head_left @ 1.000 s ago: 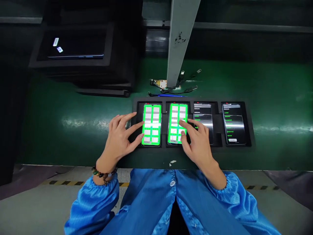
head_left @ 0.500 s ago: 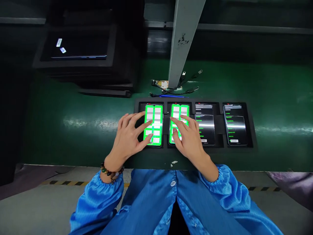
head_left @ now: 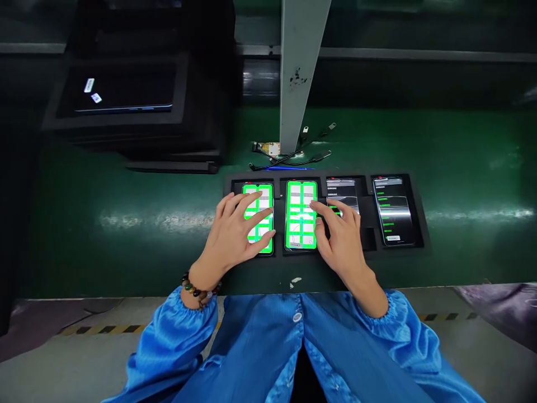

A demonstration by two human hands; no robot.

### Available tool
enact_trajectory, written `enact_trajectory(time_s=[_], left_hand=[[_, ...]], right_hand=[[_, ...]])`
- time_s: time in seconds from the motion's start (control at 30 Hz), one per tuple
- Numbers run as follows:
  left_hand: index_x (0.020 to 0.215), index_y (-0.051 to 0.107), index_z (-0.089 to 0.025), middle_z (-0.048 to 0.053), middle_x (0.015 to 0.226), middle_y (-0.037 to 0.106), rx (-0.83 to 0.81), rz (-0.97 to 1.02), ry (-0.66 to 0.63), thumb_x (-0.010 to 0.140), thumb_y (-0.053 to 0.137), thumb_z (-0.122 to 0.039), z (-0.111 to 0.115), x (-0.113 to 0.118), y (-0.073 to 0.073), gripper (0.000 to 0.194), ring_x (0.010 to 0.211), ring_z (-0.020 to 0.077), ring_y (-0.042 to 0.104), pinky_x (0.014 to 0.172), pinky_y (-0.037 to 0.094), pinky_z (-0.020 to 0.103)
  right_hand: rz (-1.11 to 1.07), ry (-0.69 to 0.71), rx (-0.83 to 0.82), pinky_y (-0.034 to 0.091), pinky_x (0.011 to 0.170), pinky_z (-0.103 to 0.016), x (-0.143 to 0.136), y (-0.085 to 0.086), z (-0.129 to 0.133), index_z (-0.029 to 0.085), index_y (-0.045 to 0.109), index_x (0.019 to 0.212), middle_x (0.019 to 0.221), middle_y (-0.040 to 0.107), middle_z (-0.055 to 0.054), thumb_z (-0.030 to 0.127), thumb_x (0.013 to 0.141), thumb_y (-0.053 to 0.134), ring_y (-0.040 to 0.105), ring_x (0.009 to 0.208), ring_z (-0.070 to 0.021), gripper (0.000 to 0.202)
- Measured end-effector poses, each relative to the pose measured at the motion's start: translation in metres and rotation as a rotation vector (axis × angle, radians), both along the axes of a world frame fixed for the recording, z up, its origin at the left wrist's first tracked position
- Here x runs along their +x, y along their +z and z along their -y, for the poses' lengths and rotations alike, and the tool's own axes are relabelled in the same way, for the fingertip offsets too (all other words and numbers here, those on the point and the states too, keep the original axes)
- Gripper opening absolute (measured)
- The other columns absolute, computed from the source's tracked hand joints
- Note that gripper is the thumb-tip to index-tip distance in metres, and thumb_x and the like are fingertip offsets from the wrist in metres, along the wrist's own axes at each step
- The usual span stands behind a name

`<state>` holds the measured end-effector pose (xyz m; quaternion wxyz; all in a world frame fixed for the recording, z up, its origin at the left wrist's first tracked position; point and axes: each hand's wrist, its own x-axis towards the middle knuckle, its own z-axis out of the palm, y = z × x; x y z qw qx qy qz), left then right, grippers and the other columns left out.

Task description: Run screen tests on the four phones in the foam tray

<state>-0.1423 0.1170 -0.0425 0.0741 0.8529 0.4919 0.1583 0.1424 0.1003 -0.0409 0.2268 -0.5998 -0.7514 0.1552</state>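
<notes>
Four slots of a black foam tray hold smartphones in a row. My left hand lies over the leftmost smartphone, fingers spread across its green-and-white grid screen. The second smartphone shows the same lit grid. At its right edge is my right hand, fingers apart and holding nothing; its index fingertip is at the screen's border. That hand partly hides the third smartphone, whose screen is dark with green lines of text. On the far right, the last smartphone has a similar dark screen.
Behind the tray, black cables and a blue stick lie by a grey metal post. A stack of black trays with a dark phone on top stands at back left. The green bench's front edge runs before me.
My left hand has slid right across the first phone. My right hand has moved right, off the middle of the second phone to its right edge. The camera view has shifted slightly.
</notes>
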Motion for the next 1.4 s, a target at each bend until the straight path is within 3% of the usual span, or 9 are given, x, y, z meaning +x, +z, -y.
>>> enact_trajectory(time_s=[0.13, 0.27, 0.6, 0.73, 0.83, 0.93, 1.03, 1.2, 1.4], left_hand=[[0.135, 0.078, -0.026, 0.015, 0.159, 0.061, 0.024, -0.012, 0.112, 0.106, 0.062, -0.048, 0.001, -0.018, 0.000, 0.040, 0.144, 0.0375, 0.054, 0.128, 0.038, 0.063], [0.142, 0.075, -0.027, 0.016, 0.162, 0.057, -0.007, -0.057, 0.272, 0.108, 0.058, -0.049, -0.002, -0.031, 0.001, 0.044, 0.144, 0.0408, 0.052, 0.123, 0.041, 0.065], [0.139, 0.076, -0.028, 0.013, 0.164, 0.057, -0.059, 0.006, 0.071, 0.106, 0.060, -0.049, -0.021, 0.012, 0.005, 0.042, 0.146, 0.0386, 0.052, 0.129, 0.036, 0.064], [0.140, 0.074, -0.027, 0.014, 0.166, 0.055, -0.052, 0.054, 0.112, 0.108, 0.058, -0.050, -0.019, 0.007, 0.008, 0.043, 0.148, 0.0392, 0.052, 0.129, 0.036, 0.064], [0.151, 0.065, -0.027, 0.016, 0.167, 0.050, -0.088, 0.141, 0.315, 0.111, 0.052, -0.050, -0.009, -0.007, 0.005, 0.048, 0.154, 0.0396, 0.046, 0.128, 0.038, 0.064], [0.159, 0.056, -0.027, 0.018, 0.166, 0.048, -0.169, 0.302, 0.480, 0.114, 0.046, -0.051, 0.002, -0.017, -0.004, 0.052, 0.158, 0.0355, 0.043, 0.131, 0.037, 0.061], [0.161, 0.052, -0.028, 0.016, 0.163, 0.053, -0.244, 0.409, 0.502, 0.114, 0.046, -0.052, 0.007, -0.016, -0.015, 0.053, 0.159, 0.0315, 0.044, 0.134, 0.037, 0.057], [0.162, 0.050, -0.027, 0.016, 0.163, 0.055, -0.184, 0.405, 0.477, 0.113, 0.048, -0.051, 0.009, -0.014, -0.021, 0.054, 0.157, 0.0314, 0.048, 0.135, 0.037, 0.056], [0.157, 0.061, -0.030, 0.012, 0.168, 0.054, -0.191, 0.317, 0.453, 0.113, 0.049, -0.040, 0.045, -0.047, -0.014, 0.047, 0.159, 0.0334, 0.050, 0.133, 0.042, 0.059]], right_hand=[[-0.024, 0.079, -0.009, 0.039, 0.119, -0.056, -0.017, -0.003, -0.012, 0.025, 0.062, 0.152, 0.125, 0.083, -0.006, 0.023, 0.111, 0.047, 0.054, 0.146, -0.0346, 0.043], [-0.007, 0.170, -0.017, 0.038, 0.121, -0.055, -0.033, -0.001, -0.025, 0.022, 0.059, 0.156, 0.134, 0.080, -0.008, 0.022, 0.110, 0.046, 0.051, 0.149, -0.0347, 0.047], [0.018, 0.001, -0.046, 0.040, 0.120, -0.060, -0.004, 0.008, -0.024, 0.025, 0.063, 0.149, 0.136, 0.081, -0.006, 0.022, 0.111, 0.044, 0.056, 0.145, -0.0344, 0.042], [-0.036, -0.088, 0.046, 0.042, 0.122, -0.060, 0.035, 0.017, -0.021, 0.027, 0.066, 0.147, 0.139, 0.079, -0.007, 0.025, 0.110, 0.049, 0.058, 0.145, -0.0323, 0.041], [-0.115, -0.280, 0.164, 0.046, 0.122, -0.060, 0.094, 0.018, -0.015, 0.029, 0.072, 0.142, 0.143, 0.076, -0.007, 0.034, 0.110, 0.053, 0.061, 0.143, -0.0322, 0.038], [-0.244, -0.529, 0.138, 0.043, 0.126, -0.063, 0.163, 0.003, -0.012, 0.035, 0.070, 0.144, 0.145, 0.075, -0.004, 0.040, 0.109, 0.053, 0.064, 0.143, -0.0325, 0.039], [-0.482, -0.626, -0.020, 0.045, 0.124, -0.065, 0.210, -0.020, -0.015, 0.034, 0.072, 0.138, 0.141, 0.077, -0.008, 0.046, 0.104, 0.057, 0.070, 0.138, -0.0359, 0.038], [-0.632, -0.584, -0.134, 0.051, 0.121, -0.062, 0.226, -0.042, -0.012, 0.035, 0.068, 0.142, 0.153, 0.072, -0.009, 0.045, 0.098, 0.053, 0.069, 0.140, -0.0374, 0.047], [-0.545, -0.416, -0.005, 0.056, 0.119, -0.056, 0.206, -0.054, 0.039, 0.027, 0.068, 0.148, 0.161, 0.065, -0.018, 0.035, 0.096, 0.054, 0.061, 0.151, -0.0403, 0.054]])
